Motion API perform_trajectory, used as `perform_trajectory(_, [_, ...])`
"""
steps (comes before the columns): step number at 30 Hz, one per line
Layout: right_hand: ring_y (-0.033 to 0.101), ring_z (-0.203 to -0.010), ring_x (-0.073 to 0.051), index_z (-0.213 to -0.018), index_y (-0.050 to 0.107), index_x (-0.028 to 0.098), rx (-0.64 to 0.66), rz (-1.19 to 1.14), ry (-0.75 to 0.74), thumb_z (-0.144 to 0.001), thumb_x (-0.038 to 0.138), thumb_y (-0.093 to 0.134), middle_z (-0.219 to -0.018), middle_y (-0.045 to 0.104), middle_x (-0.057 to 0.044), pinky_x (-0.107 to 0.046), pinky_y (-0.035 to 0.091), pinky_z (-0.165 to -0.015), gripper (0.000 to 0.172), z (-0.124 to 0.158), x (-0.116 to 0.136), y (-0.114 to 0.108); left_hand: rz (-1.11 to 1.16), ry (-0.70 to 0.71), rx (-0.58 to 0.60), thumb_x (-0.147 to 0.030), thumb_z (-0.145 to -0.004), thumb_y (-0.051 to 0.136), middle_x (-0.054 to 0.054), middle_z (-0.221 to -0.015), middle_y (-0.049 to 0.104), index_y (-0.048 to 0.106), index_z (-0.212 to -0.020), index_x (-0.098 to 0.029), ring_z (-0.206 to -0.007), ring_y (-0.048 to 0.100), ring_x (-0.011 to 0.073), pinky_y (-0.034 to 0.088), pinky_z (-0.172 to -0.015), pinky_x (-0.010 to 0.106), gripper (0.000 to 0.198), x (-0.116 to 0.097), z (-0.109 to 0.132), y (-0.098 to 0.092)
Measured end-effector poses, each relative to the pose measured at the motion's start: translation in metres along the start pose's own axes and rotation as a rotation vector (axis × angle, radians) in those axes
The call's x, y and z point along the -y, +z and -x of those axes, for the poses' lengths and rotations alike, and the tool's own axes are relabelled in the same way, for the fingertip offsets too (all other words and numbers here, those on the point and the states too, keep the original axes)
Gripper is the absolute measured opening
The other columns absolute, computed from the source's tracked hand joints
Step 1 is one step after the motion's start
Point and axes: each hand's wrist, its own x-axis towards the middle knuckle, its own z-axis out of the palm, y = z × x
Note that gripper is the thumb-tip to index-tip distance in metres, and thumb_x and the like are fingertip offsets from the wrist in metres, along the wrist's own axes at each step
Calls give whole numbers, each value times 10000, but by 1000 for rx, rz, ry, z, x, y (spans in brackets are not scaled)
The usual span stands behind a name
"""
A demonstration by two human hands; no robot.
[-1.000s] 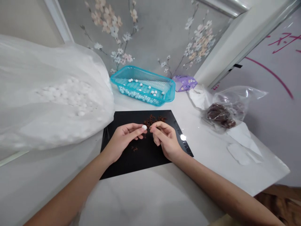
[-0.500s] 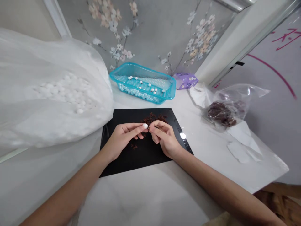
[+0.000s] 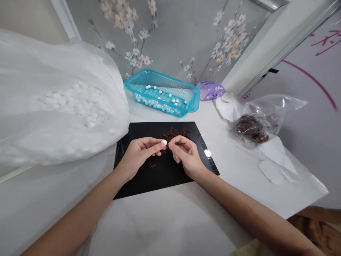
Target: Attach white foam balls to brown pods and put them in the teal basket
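Note:
My left hand (image 3: 138, 154) pinches a small white ball (image 3: 163, 142) between thumb and fingers, above a black mat (image 3: 144, 181). My right hand (image 3: 186, 156) is pinched closed right beside the ball, fingertips touching it; what it holds is too small to make out. A small pile of dark brown dried bits (image 3: 173, 133) lies on the mat just behind both hands, and a few crumbs (image 3: 152, 165) lie under my left hand.
A turquoise plastic basket (image 3: 191, 103) with several white balls stands behind the mat. A large white bag (image 3: 53, 106) of white balls fills the left. A clear bag (image 3: 253, 126) of brown bits and loose paper (image 3: 274, 170) lie right. A purple packet (image 3: 211, 90) sits by the wall.
My right hand's fingertips have closed the small gap to the white ball. The view has shifted slightly; otherwise both hands stay in place.

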Motion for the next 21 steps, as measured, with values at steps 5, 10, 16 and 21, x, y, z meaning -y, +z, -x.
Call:
perform_trajectory(5, [331,-378,-20,-737,542,173,19,9,5,-766,339,638,-498,433,83,-167,269,-356,193,0,-1,-1,6,0,-2,-300,-703,701,-7,-754,709,729,-794,-222,-618,561,70,442,-631,186,123,0,0,-1])
perform_trajectory(10, [309,-375,-21,-738,543,178,24,0,18,-760,357,644,-486,417,85,-173,247,-358,206,0,-3,-1,0,4,-4,-299,-702,701,-1,-739,705,729,-783,-211,-615,560,73,442,-624,190,122,-1,0,0])
perform_trajectory(16, [306,-393,-21,-734,570,183,14,2,21,-741,366,660,-498,411,81,-179,275,-394,204,-1,-2,-1,8,9,-10,-295,-702,703,-6,-729,697,724,-764,-203,-609,550,65,440,-626,183,113,-2,1,0])
perform_trajectory(21, [373,-433,-38,-728,571,184,14,0,42,-727,382,669,-496,407,77,-182,326,-435,220,-2,0,1,24,3,-9,-291,-698,707,-9,-712,688,718,-758,-197,-608,549,64,441,-629,184,112,-2,0,-1])
